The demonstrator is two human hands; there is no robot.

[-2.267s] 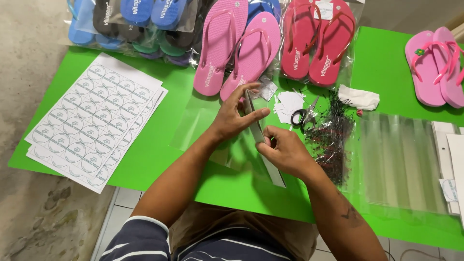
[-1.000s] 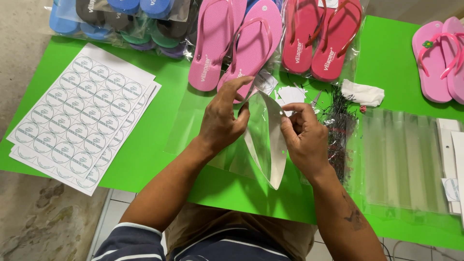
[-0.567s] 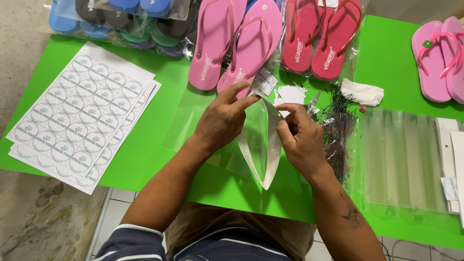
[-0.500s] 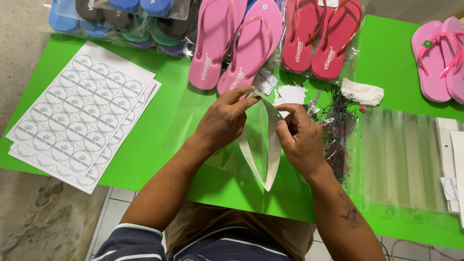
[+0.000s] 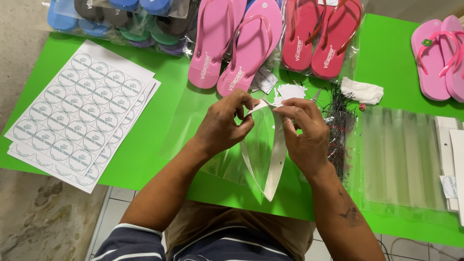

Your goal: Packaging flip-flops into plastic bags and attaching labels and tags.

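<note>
My left hand [image 5: 224,125] and my right hand [image 5: 304,133] are raised over the green table [image 5: 159,121]. Between them they pinch the top of a white card strip [image 5: 275,159] that is bent into a narrow loop hanging toward me. The strip's upper ends meet between my fingertips. A clear plastic bag [image 5: 212,145] lies flat under my hands. Just beyond my hands lie a pair of pink flip-flops [image 5: 237,43] and some white paper scraps [image 5: 290,91].
Sheets of round stickers [image 5: 77,125] lie at the left. Bagged dark and blue flip-flops [image 5: 121,19] sit at the far left, red flip-flops [image 5: 321,38] at the far middle, pink ones [image 5: 440,58] at the far right. Black ties [image 5: 338,125], a stack of clear bags [image 5: 406,159].
My hands rose from the table with the strip. They bent it from a flat strip into a loop and brought its ends together at the top.
</note>
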